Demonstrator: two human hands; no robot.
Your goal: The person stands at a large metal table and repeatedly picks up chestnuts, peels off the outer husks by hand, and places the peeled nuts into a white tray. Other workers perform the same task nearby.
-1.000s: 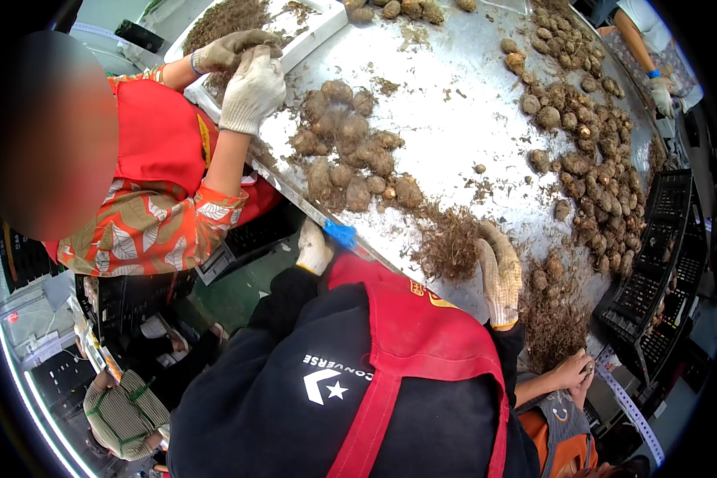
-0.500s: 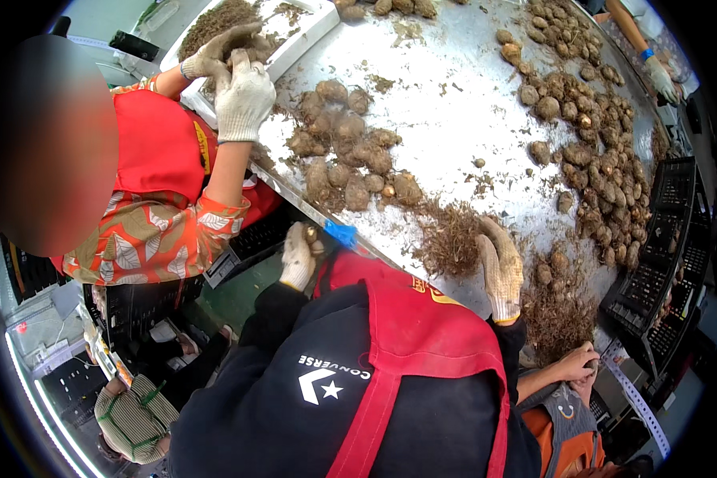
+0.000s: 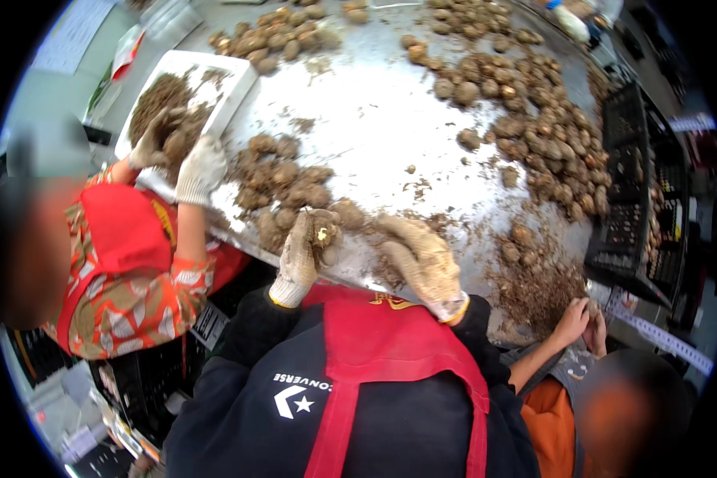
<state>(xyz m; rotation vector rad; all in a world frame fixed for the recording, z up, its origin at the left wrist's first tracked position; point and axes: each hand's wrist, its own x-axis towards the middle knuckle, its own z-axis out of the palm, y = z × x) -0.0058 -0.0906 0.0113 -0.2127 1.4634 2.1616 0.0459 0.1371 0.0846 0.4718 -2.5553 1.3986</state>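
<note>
My left hand [image 3: 298, 259], in a dirty white knit glove, is closed around a brown taro root [image 3: 327, 248] with a pale cut spot. It is above the table's near edge. My right hand [image 3: 424, 261], gloved the same way, is to its right with fingers stretched out toward it, and I see nothing in its grasp. Below that hand lies a patch of loose root fibre [image 3: 384, 272], partly covered by it. A heap of hairy brown taro roots [image 3: 283, 179] sits just beyond my left hand.
The metal table [image 3: 358, 119] carries a long pile of taro roots [image 3: 534, 119] on the right and fibre scraps [image 3: 538, 291] near a co-worker's bare hands [image 3: 581, 323]. At left, another worker's gloved hands [image 3: 191, 163] reach into a white foam box [image 3: 235, 88]. Black crates [image 3: 625, 191] stand far right.
My left hand has come up from beside the table edge with the taro root. My right hand has moved left from the fibre, toward my left hand. The whole view has shifted.
</note>
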